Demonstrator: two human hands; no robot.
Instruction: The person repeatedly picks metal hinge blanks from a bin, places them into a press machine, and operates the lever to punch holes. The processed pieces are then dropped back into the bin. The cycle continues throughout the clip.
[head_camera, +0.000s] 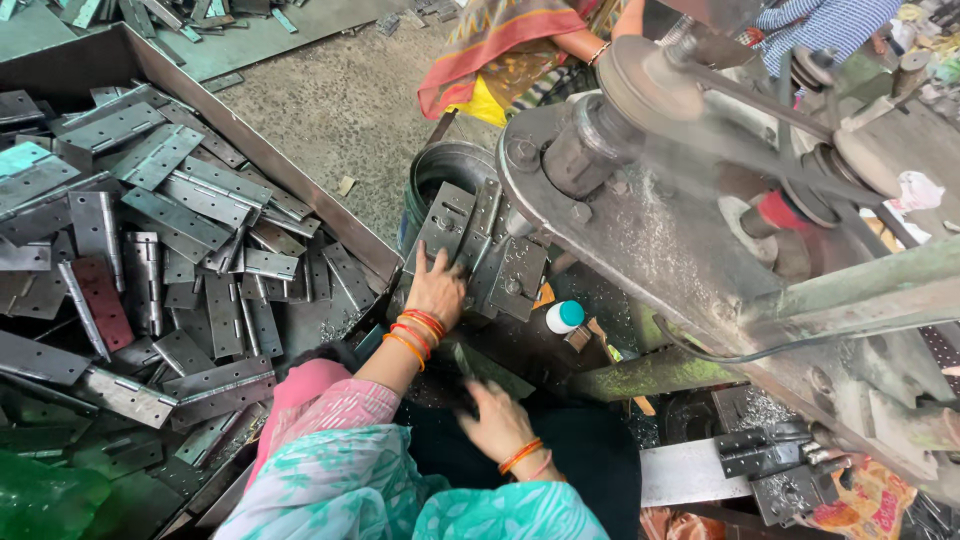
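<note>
My left hand (436, 287) lies flat with fingers apart on a stack of grey metal hinge plates (482, 240) leaning against the machine's base. Orange and red bangles circle that wrist. My right hand (494, 418), lower and blurred by motion, is next to a dark metal plate (468, 362); whether it grips the plate is unclear. It wears orange bangles too. A pink and teal sleeve covers my arms at the bottom.
A big open metal bin (300, 190) on the left holds several loose hinges (180, 230). A dark bucket (448, 170) stands behind the stack. A belt-driven machine (690, 230) fills the right. Nearby are a white teal-capped bottle (565, 317) and another person (500, 50).
</note>
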